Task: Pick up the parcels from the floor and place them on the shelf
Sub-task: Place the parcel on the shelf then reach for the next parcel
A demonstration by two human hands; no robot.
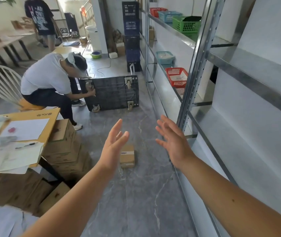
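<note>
The metal shelf (198, 65) runs along the outer side of the right hand (174, 142), its near bays bare and a few coloured baskets (186, 24) sitting on boards well beyond the fingertips. The grey floor (136, 194) stretches under and ahead of both arms. A stack of brown cartons (62, 142) stands off to the outer side of the left hand (113, 147). Both hands are held out in front, fingers spread and relaxed, palms turned roughly toward each other, holding nothing. One small cardboard parcel (127, 156) with a white label lies flat on the floor beneath and between them, nearer the left hand, which hides its left edge. The step in hand looks like the approach to a pick-up. The next move probably calls for bending down, bringing the palms against the parcel's two sides, then lifting it rightward onto a bare shelf board.
</note>
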